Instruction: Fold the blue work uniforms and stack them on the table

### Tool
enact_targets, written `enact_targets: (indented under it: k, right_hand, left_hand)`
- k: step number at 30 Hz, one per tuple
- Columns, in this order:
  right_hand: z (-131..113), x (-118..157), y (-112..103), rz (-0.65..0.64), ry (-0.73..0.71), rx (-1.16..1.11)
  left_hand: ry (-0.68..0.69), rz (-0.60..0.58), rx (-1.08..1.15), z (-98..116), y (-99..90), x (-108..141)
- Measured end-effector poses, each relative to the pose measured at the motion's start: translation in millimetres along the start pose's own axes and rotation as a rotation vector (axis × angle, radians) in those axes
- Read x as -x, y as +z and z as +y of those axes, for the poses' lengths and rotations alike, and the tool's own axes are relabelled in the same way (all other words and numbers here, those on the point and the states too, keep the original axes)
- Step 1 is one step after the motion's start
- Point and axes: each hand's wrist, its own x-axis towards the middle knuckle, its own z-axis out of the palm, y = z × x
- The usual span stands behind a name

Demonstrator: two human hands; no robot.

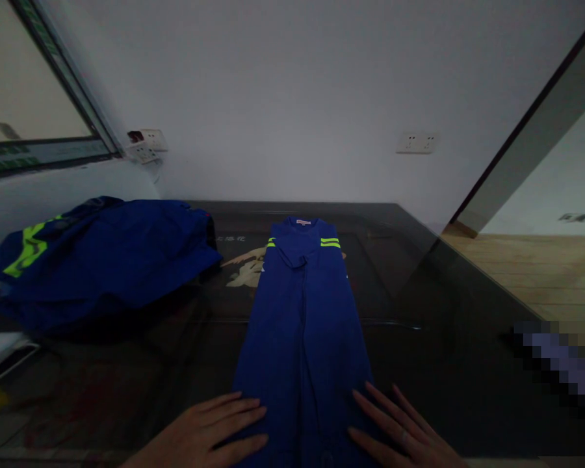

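A blue work jacket (277, 325) with yellow-green stripes lies flat on the dark tabletop, folded into a long narrow strip. Its collar and pale label are at the far end, and a seam or edge runs down the middle. On its near left edge rests my left hand (214, 432), fingers stretched out and touching the cloth. My right hand (400, 432) lies on the near right edge with its fingers spread; a ring shows on one finger. The jacket's nearest end runs out of view at the bottom.
A crumpled heap of blue clothing (127, 253) with a yellow-green stripe sits on the left. A white object (2, 354) lies at the left edge of the dark table (429, 390). Behind stands a wall with sockets (416, 143). A blurred-out patch (560, 364) is at right.
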Motion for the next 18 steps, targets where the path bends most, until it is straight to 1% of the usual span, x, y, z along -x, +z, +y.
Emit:
enact_targets:
  k: [2,3,5,8,10,14,16,18]
  right_hand:
    - [0.8,-6.0,12.9,0.047,-0.062,0.151]
    - [0.7,-9.6,16.8,0.053,-0.09,0.19]
    - [-0.1,-16.0,20.0,0.038,-0.138,0.2]
    - [-0.3,-19.5,18.4,0.012,-0.18,0.131]
    - [0.9,-17.6,17.0,0.004,-0.187,0.08]
    - [1.2,-8.4,15.4,-0.025,-0.16,-0.024]
    - [-1.5,-2.7,14.5,-0.035,-0.13,-0.07]
    - [-5.7,2.7,12.6,-0.009,-0.085,-0.12]
  left_hand:
    - [0.003,-0.02,-0.026,4.6,-2.2,-5.0]
    - [0.014,-0.031,-0.035,7.0,-4.2,-7.7]
    - [0.033,-0.031,-0.032,11.1,-8.0,-11.7]
    - [0.04,-0.014,0.025,13.8,-10.1,-12.0]
    - [0.035,-0.03,0.055,14.1,-9.2,-9.6]
    - [0.013,-0.05,0.121,17.6,-8.6,-8.2]
    - [0.001,-0.049,0.202,22.1,-11.4,-10.3]
    - [-0.001,-0.066,0.305,27.9,-15.7,-12.0]
